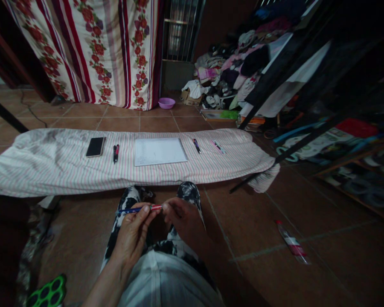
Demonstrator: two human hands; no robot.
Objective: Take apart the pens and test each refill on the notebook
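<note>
My left hand (135, 233) is closed around a blue pen (132, 209) with a red end, held level over my lap. My right hand (183, 220) pinches the pen's red tip with closed fingers. Both hands sit just below the near edge of a low board covered in striped cloth (51, 166). On the cloth lie a spiral notebook (160, 151), a phone (95, 146), two pens (115, 153) side by side, another pen (196, 145) and a pink-and-white pen (218, 146).
A floral curtain (105, 51) hangs at the back with a purple bowl (166, 102) beside it. A heap of clothes (237, 68) and a dark rack (307, 85) fill the right. A tube (292, 243) lies on the tiled floor; a green object (48, 292) sits bottom left.
</note>
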